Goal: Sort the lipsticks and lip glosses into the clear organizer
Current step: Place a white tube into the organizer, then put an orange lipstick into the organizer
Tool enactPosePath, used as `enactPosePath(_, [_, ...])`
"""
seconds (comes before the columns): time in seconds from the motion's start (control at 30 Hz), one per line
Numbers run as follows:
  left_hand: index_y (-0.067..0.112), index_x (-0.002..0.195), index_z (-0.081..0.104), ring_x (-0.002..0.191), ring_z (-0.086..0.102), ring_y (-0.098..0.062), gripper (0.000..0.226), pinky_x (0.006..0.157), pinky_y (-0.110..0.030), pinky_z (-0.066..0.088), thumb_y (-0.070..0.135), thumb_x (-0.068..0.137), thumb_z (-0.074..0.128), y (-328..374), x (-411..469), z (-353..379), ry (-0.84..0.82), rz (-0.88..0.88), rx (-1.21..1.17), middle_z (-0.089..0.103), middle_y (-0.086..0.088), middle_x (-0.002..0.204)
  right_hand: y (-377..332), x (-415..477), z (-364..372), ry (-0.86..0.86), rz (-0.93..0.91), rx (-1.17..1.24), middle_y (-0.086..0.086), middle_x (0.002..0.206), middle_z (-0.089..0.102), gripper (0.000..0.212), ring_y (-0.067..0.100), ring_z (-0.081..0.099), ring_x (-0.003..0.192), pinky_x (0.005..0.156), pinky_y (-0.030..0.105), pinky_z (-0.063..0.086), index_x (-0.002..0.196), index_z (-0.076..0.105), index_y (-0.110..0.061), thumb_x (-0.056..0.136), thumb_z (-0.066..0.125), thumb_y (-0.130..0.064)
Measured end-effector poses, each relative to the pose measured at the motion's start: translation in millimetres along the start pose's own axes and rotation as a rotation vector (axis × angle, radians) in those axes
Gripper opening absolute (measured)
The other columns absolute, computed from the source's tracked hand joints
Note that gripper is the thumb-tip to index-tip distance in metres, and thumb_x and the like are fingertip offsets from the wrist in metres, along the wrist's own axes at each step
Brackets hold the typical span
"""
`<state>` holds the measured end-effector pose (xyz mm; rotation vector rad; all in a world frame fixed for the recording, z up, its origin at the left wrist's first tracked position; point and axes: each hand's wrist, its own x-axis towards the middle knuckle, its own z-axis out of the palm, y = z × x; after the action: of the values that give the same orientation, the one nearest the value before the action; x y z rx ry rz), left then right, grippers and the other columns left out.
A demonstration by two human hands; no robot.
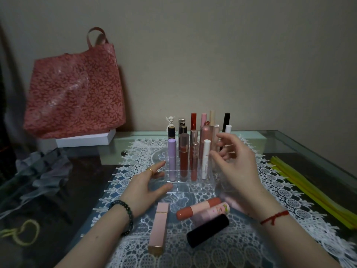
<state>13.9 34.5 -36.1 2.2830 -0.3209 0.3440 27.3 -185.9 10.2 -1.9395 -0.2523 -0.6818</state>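
Observation:
The clear organizer [185, 187] stands on a white lace mat, with several lipsticks and glosses upright in its rear rows; a lilac tube [172, 151] and a white-capped gloss [206, 159] stand near the front. My left hand [146, 187] rests open against the organizer's left front corner. My right hand [237, 163] hovers open at its right side, fingers spread, holding nothing. Loose on the mat near me lie a pink square lipstick [159, 227], an orange-pink tube [198, 208], a pale pink printed tube [212, 212] and a black tube [207, 233].
A red floral bag [75, 89] leans on the wall at back left on a white box [85, 140]. Yellow strips [313, 192] lie along the glass table's right edge. Grey crumpled material [44, 171] and a yellow hair tie [23, 232] sit on the left.

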Motion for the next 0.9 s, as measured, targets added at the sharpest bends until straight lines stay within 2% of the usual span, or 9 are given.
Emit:
enactPosePath(0.1, [0.039,0.131,0.035,0.106,0.048,0.006,0.069,0.092,-0.015,0.035,0.043,0.070,0.067,0.5,-0.1,-0.2,0.000,0.001,-0.011,0.057,0.010,0.119,-17.3,-3.4,-8.8,-0.144,-0.111,-0.053,-0.015,0.083,0.059,0.033,-0.003,0.054,0.072,0.061,0.012,0.046,0.101,0.058,-0.033,0.073,0.065,-0.017])
enactPosePath(0.2, [0.039,0.131,0.034,0.105,0.048,0.007,0.070,0.090,-0.013,0.035,0.041,0.070,0.069,0.5,-0.3,0.1,-0.005,-0.006,-0.013,0.057,0.011,0.119,-31.8,-12.4,-10.0,-0.462,-0.200,-0.128,-0.026,0.084,0.058,0.031,-0.015,0.052,0.082,0.070,0.003,0.042,0.096,0.057,-0.043,0.073,0.067,-0.024])
enactPosePath(0.3, [0.039,0.131,0.034,0.106,0.048,0.006,0.072,0.090,-0.013,0.036,0.041,0.069,0.070,-0.2,-0.4,0.2,-0.003,-0.002,-0.009,0.057,0.012,0.118,-35.0,-17.8,-3.9,-0.750,-0.227,-0.274,-0.026,0.094,0.060,0.027,-0.012,0.054,0.088,0.079,0.011,0.047,0.100,0.062,-0.036,0.075,0.067,-0.030])
enactPosePath(0.37, [0.040,0.131,0.034,0.106,0.049,0.006,0.072,0.089,-0.013,0.036,0.041,0.069,0.070,-0.8,-0.6,0.0,-0.001,0.002,-0.005,0.057,0.012,0.118,-31.8,-19.2,-0.3,-0.869,-0.193,-0.301,-0.020,0.096,0.063,0.029,-0.008,0.056,0.088,0.078,0.015,0.046,0.103,0.065,-0.030,0.074,0.069,-0.033])
enactPosePath(0.53, [0.041,0.131,0.034,0.102,0.047,0.009,0.071,0.089,-0.012,0.035,0.041,0.069,0.070,-0.7,-0.3,0.0,0.001,0.000,0.006,0.057,0.013,0.114,-24.8,-20.2,0.4,-0.976,-0.151,-0.344,-0.026,0.074,0.056,0.029,-0.015,0.052,0.071,0.061,0.009,0.037,0.102,0.068,-0.025,0.074,0.069,-0.035])
enactPosePath(0.67, [0.038,0.132,0.034,0.104,0.048,0.008,0.071,0.090,-0.013,0.035,0.040,0.070,0.070,-0.5,-0.2,0.4,-0.003,0.005,0.009,0.057,0.011,0.116,-24.8,-20.4,1.0,-1.006,-0.154,-0.379,-0.025,0.073,0.056,0.022,-0.009,0.053,0.071,0.064,0.010,0.037,0.100,0.069,-0.025,0.078,0.067,-0.029])
enactPosePath(0.73, [0.038,0.131,0.035,0.103,0.047,0.008,0.071,0.090,-0.013,0.035,0.040,0.070,0.070,-0.3,-0.5,0.2,0.000,0.004,0.005,0.057,0.012,0.116,-24.9,-20.8,1.3,-1.012,-0.153,-0.390,-0.024,0.077,0.057,0.022,-0.007,0.053,0.073,0.063,0.011,0.037,0.101,0.069,-0.026,0.079,0.067,-0.027])
enactPosePath(0.8, [0.039,0.132,0.034,0.101,0.046,0.010,0.071,0.090,-0.013,0.035,0.041,0.070,0.070,-0.1,-0.6,-0.3,-0.002,0.001,0.002,0.057,0.013,0.115,-24.0,-20.7,1.0,-1.020,-0.161,-0.405,-0.019,0.089,0.063,0.024,-0.004,0.054,0.079,0.067,0.012,0.039,0.104,0.068,-0.027,0.080,0.066,-0.026])
enactPosePath(0.9, [0.038,0.132,0.034,0.100,0.046,0.010,0.071,0.091,-0.014,0.036,0.040,0.070,0.070,0.4,-0.4,-0.4,-0.006,-0.003,-0.002,0.057,0.013,0.115,-23.4,-20.2,0.2,-1.025,-0.154,-0.423,-0.011,0.102,0.065,0.026,0.004,0.057,0.091,0.080,0.021,0.046,0.105,0.067,-0.027,0.079,0.066,-0.025])
